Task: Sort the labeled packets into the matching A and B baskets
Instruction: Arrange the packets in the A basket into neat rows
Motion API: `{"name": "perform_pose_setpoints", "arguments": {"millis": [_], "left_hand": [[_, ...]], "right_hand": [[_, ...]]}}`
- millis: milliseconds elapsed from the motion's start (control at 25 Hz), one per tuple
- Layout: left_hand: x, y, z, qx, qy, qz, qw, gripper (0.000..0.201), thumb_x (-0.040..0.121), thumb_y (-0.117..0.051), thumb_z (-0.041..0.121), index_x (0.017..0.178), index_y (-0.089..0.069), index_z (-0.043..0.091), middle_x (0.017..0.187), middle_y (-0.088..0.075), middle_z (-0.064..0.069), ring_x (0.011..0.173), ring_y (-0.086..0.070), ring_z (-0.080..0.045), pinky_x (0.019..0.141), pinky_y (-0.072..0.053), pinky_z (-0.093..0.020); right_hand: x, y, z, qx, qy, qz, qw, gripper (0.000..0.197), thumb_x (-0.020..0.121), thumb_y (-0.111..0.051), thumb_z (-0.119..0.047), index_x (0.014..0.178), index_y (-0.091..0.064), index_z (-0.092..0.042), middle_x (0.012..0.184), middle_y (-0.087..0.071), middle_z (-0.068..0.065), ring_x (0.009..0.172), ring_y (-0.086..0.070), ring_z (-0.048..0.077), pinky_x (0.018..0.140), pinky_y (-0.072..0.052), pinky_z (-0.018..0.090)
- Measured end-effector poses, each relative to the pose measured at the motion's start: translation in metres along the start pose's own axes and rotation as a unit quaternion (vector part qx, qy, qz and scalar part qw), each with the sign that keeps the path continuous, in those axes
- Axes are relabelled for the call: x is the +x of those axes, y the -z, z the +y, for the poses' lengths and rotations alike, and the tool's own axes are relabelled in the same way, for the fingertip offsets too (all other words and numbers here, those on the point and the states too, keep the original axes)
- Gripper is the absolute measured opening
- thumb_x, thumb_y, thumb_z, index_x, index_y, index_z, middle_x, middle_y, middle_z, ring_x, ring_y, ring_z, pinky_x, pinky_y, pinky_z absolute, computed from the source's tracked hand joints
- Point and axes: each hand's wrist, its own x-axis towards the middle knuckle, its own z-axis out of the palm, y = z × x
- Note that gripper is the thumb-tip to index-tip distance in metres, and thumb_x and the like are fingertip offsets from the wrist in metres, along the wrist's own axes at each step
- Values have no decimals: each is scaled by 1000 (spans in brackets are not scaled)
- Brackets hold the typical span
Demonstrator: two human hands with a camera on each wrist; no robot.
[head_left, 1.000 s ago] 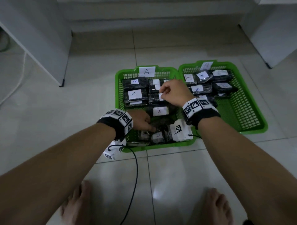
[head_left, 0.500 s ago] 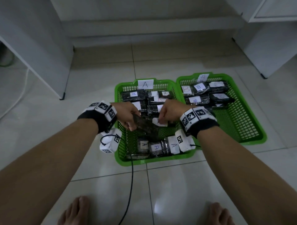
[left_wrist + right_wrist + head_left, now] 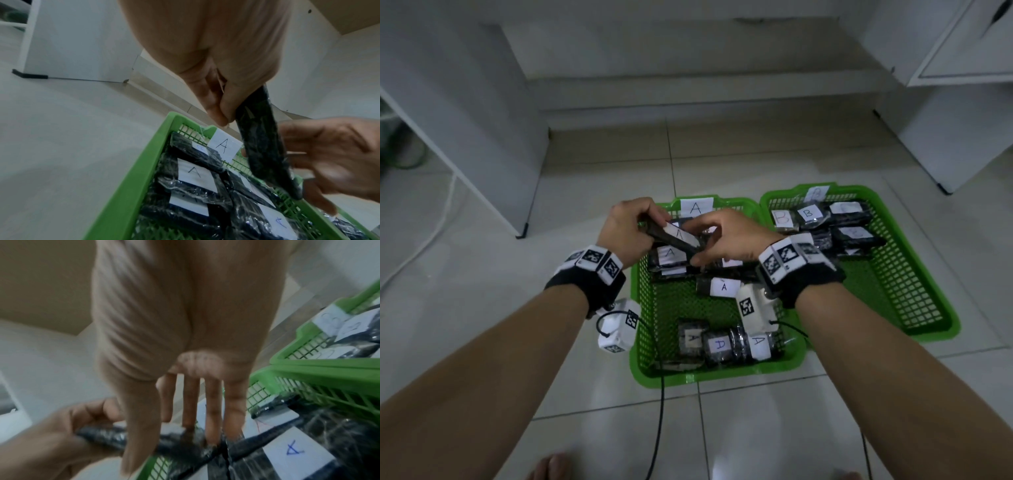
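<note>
Both hands hold one dark packet (image 3: 674,236) above the far end of the A basket (image 3: 643,363).

The left hand (image 3: 626,229) curls round one end and the right hand (image 3: 726,236) pinches the other. The head view shows its white A label; the left wrist view shows only its dark underside. Other A packets (image 3: 719,344) lie along the near edge, beside the B basket (image 3: 928,308) on the floor (image 3: 756,428).
</note>
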Motion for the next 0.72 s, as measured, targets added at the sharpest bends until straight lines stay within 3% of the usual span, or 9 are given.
{"name": "perform_pose_setpoints", "arguments": {"millis": [80, 160, 240, 400, 560, 640, 720], "left_hand": [[-1, 2, -6, 26, -25, 14, 999, 34, 68, -69, -15, 81, -64, 17, 97, -72, 1, 97, -69, -12, 88, -58, -37], [-4, 3, -14, 110, -20, -24, 993, 41, 67, -76, -4, 98, -62, 20, 108, -68, 2, 103, -64, -14, 93, -54, -35], [-6, 4, -22, 196, 3, -67, 978, 51, 67, -79, 11, 110, -58, 26, 115, -63, 5, 110, -56, -15, 99, -48, -35], [-4, -2, -24, 305, -22, -122, 944, 40, 69, -77, 27, 106, -63, 25, 109, -64, 4, 108, -56, -22, 98, -45, -41], [4, -14, -16, 394, 6, -215, 894, 54, 74, -78, 37, 123, -58, 23, 124, -57, 1, 120, -51, -22, 106, -41, -40], [7, -20, -12, 403, 15, -246, 881, 60, 78, -77, 37, 132, -53, 22, 132, -51, 0, 126, -47, -23, 108, -41, -40], [8, -25, -11, 409, 14, -259, 875, 62, 81, -76, 32, 136, -49, 21, 136, -48, -1, 128, -47, -23, 108, -43, -40]], "right_hand": [[6, -6, -2, -55, 17, 60, 997, 65, 62, -96, -22, 123, -73, -19, 114, -72, -6, 76, -58, -5, 74, -46, 23], [10, -10, -4, -133, 18, 101, 986, 56, 61, -96, -26, 113, -76, -22, 105, -72, -9, 81, -62, 4, 68, -44, 22], [16, -15, -7, -234, 20, 115, 965, 49, 62, -94, -24, 108, -76, -23, 102, -70, -8, 90, -64, 13, 74, -49, 27], [35, -37, -12, -328, 11, 98, 940, 34, 70, -86, -8, 100, -74, -15, 101, -67, 4, 98, -63, 25, 74, -47, 31], [41, -44, -12, -299, -19, 57, 952, 51, 66, -92, -11, 112, -70, -12, 112, -65, 5, 101, -62, 23, 83, -50, 31], [36, -30, -4, -216, -37, 98, 971, 49, 65, -93, -9, 110, -72, -15, 110, -68, 0, 94, -62, 17, 77, -49, 22], [29, -7, 9, -178, -68, 169, 967, 38, 72, -84, 1, 105, -74, -14, 108, -72, 2, 91, -66, 15, 73, -49, 15]]}}
